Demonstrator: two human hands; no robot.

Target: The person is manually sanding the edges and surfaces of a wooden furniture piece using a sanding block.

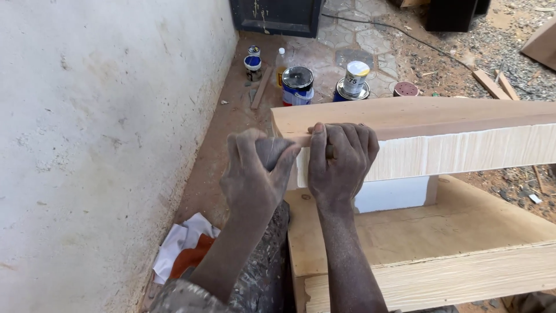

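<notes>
A long wooden board (440, 113) lies across the view, its front edge coated with pale filler (475, 152). My right hand (339, 159) curls over the board's left end, fingers pressed on the top front edge. My left hand (255, 174) is closed around a small dark grey object (271, 152) held against the board's left corner. What that object is I cannot tell. Both hands are dusty.
A lower wooden panel (417, 232) with a filler-coated edge sits under the board. A white wall (98, 133) runs close on the left. Paint tins (297, 85) (354, 78), small jars (253, 65), a sanding disc (406, 88), and wood offcuts (492, 84) lie on the dirt floor. Crumpled white and orange cloth (185, 249) lies below.
</notes>
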